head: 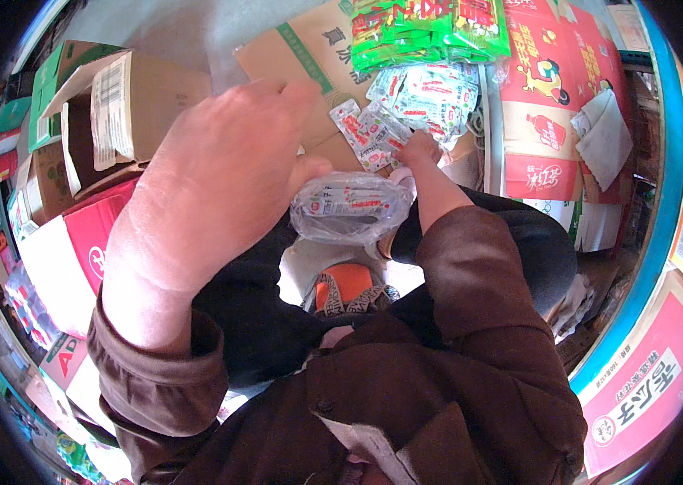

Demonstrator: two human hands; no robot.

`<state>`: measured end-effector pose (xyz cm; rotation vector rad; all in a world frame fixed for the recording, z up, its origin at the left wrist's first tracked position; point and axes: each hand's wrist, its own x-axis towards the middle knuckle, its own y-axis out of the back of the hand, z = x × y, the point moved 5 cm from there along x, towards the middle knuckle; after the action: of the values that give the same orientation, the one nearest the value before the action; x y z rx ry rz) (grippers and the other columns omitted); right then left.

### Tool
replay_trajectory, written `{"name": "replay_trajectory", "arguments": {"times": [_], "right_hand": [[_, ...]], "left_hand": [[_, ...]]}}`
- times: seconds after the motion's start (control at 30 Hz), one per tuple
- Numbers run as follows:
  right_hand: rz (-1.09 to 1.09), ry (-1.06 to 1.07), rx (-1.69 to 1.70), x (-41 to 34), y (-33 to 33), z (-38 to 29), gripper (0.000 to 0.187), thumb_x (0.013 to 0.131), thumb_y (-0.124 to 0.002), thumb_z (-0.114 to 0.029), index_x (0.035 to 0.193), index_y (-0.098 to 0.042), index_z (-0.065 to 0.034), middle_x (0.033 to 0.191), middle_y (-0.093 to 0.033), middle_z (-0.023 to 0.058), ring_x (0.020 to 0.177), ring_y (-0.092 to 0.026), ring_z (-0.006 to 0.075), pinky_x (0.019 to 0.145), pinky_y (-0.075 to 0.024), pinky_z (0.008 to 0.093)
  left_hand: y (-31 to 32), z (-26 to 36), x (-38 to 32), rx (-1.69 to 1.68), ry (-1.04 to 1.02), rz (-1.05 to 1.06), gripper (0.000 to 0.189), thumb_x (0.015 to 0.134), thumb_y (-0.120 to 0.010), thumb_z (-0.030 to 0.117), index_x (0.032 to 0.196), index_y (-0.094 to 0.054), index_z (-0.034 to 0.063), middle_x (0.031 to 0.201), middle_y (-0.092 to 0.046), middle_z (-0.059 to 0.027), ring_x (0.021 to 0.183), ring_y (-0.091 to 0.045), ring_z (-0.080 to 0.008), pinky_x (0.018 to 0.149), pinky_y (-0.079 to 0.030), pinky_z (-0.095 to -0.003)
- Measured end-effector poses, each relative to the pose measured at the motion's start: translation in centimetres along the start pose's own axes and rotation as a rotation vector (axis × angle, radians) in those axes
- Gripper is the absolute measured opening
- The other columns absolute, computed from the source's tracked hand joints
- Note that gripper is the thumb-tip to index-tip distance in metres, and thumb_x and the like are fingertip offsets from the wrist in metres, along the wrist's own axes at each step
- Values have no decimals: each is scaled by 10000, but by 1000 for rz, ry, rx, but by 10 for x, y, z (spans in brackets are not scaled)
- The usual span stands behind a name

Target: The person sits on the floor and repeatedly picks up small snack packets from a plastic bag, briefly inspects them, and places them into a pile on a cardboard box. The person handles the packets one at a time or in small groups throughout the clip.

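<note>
My left hand (238, 163) is raised large and near the camera, left of a clear plastic bag (350, 209); its fingers are blurred, and whether it grips anything is hidden. Small printed snack packets show inside the bag, which stands between my knees. My right hand (420, 150) reaches forward, its fingers on a small white snack packet (391, 130) printed in red and green. Another such packet (354, 128) lies just left of it, on brown cardboard. Behind them spreads a pile of similar packets (426, 97), with larger green snack bags (432, 30) beyond.
Open cardboard cartons (165, 97) and a red-and-white box (59, 267) stand at the left. Red printed cartons (541, 97) with a grey cloth (605, 142) are at the right, beside a blue shelf edge (659, 200). A pink carton (650, 376) is at lower right.
</note>
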<state>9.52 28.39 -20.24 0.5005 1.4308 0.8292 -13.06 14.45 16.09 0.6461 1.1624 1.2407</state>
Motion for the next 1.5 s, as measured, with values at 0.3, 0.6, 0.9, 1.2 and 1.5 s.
{"name": "replay_trajectory", "arguments": {"times": [0.3,0.6,0.9,1.2,1.5], "right_hand": [[-16,302,-189,-4,0,-12,662,585,-764,-421,1150,-568,-135,1066,-628,96,993,-601,257,871,-460,387],[44,440,69,9,33,-5,677,579,-777,-347,1169,-543,-109,1080,-619,137,968,-606,291,843,-473,382],[-173,706,51,-8,-9,-77,658,545,-808,-358,1118,-599,-111,1074,-611,171,989,-590,301,864,-462,377],[-85,767,-161,-15,-18,-93,516,576,-775,-295,1019,-614,-83,953,-639,166,922,-606,314,818,-473,402],[-75,715,108,-15,3,-81,489,599,-739,-273,1021,-599,-68,977,-638,167,925,-613,308,806,-476,409]], "left_hand": [[-3,-2,1,38,-2,18,499,786,-623,304,1179,-482,30,1077,-561,-189,974,-525,-374,828,-428,-430],[-4,-9,2,12,16,1,472,777,-637,271,1152,-491,25,1060,-571,-195,964,-535,-374,822,-439,-437],[-2,-9,1,-1,64,-50,477,779,-634,277,1157,-482,28,1058,-563,-201,974,-530,-377,824,-438,-438],[0,-10,1,-34,57,-39,485,787,-626,290,1167,-475,29,1047,-558,-201,972,-526,-381,824,-430,-438],[-4,-18,3,-39,46,-27,462,781,-628,274,1145,-498,20,1059,-569,-202,974,-537,-375,832,-432,-436]]}}
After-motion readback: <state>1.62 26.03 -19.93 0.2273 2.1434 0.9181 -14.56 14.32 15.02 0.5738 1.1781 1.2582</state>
